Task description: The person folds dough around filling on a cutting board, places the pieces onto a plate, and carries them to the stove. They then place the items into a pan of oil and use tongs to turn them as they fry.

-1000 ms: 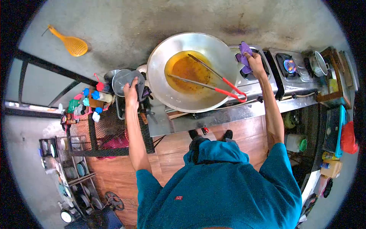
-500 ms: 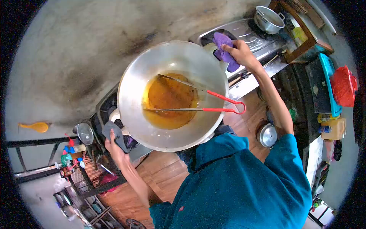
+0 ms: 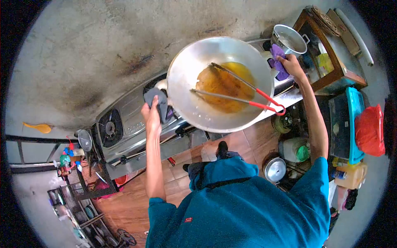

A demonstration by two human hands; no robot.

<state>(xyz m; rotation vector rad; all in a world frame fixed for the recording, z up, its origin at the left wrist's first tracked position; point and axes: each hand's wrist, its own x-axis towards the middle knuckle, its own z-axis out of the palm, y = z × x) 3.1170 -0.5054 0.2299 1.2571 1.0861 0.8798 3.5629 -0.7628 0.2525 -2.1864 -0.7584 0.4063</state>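
A large metal wok [image 3: 186,91] with brown-yellow oil [image 3: 225,87] in it hangs between my hands, above the stove. My left hand [image 3: 152,115] is closed on a grey cloth [image 3: 156,101] at the wok's left handle. At the right handle, my right hand [image 3: 291,65] grips a purple cloth [image 3: 281,73]. Red-handled metal tongs [image 3: 258,103] lie in the wok, their tips in the oil and their red loop over the rim near my body.
The stove [image 3: 134,120] shows a bare burner [image 3: 110,128] at left. A smaller pot [image 3: 289,38] stands at the back right, beside a wood-framed glass cabinet [image 3: 322,62]. A lidded pot [image 3: 275,169] and a gas cylinder [image 3: 282,122] are low at right.
Both hands and the wok, with the tongs in it, have moved to the right and slightly up in the view. More of the stove's left side now shows.
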